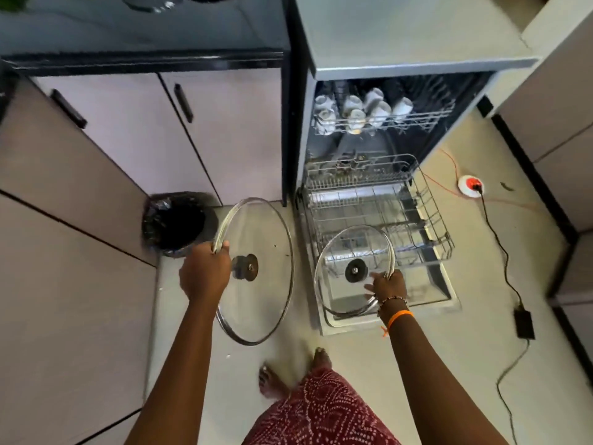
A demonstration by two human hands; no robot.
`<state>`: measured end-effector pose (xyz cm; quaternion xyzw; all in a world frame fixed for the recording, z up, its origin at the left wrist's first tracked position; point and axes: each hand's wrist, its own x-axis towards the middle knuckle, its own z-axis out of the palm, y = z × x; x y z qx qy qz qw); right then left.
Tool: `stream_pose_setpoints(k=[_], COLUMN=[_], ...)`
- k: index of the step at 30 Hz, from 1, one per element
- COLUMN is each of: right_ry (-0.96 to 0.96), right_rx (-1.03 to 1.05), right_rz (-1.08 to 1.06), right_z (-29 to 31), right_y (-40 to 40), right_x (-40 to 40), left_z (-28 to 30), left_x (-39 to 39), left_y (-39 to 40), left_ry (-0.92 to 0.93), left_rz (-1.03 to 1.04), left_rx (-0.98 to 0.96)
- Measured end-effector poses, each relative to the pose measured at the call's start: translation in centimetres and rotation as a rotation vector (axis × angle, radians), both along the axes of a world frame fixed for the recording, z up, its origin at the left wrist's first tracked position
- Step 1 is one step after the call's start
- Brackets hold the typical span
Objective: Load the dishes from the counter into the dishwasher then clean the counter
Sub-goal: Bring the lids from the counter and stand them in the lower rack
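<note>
Clearly the move turned on the smaller glass lid point(354, 271), which the right hand point(388, 289) gripped by its rim directly over the near end of the pulled-out lower rack point(430, 200) of the dishwasher point(417, 64), its disc lying close to flat with the knob facing up. The left hand point(205, 273) clutched the rim of the larger glass lid point(263, 226) well to the left, out over the floor point(369, 364) beside the bin point(175, 220), tilted so its long axis ran away from the person. The right hand was plainly the nearer to the rack; I judged its lid would need tipping on edge to slot between the tines, the larger one following across. White cups point(353, 112) already filled the upper rack point(417, 118)
</note>
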<state>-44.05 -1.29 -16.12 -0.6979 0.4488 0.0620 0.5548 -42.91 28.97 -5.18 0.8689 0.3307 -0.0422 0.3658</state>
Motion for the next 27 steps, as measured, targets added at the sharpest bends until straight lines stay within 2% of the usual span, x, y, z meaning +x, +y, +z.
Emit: stream_pose_setpoints(k=[4,8,15,22,27], right_ry=[0.082,0.095,0.202,0.176,0.143], right_rx=[-0.203,-0.281,-0.429,-0.443,-0.503], right_rz=[0.032,0.082,0.415,0.479,0.531], right_z=[-2.9,-2.4,-0.8,-3.3,-7.9], right_y=[-5.9,-10.0,-16.9,-22.2,-23.3], right_x=[-0.8,1.1,8.1,14.6,17.9], left_z=[-0.8,-0.8,-2.7,-6.7,-11.6], left_x=[0.7,2.4,8.5,16.0,18.6], left_y=[-5.1,-10.8,-20.9,-29.7,-32.9], left_ry=[0.084,0.130,0.218,0.241,0.219], left_rz=[-0.086,-0.168,-0.278,-0.293,-0.287], left_rx=[-0.009,-0.012,0.052,0.096,0.162])
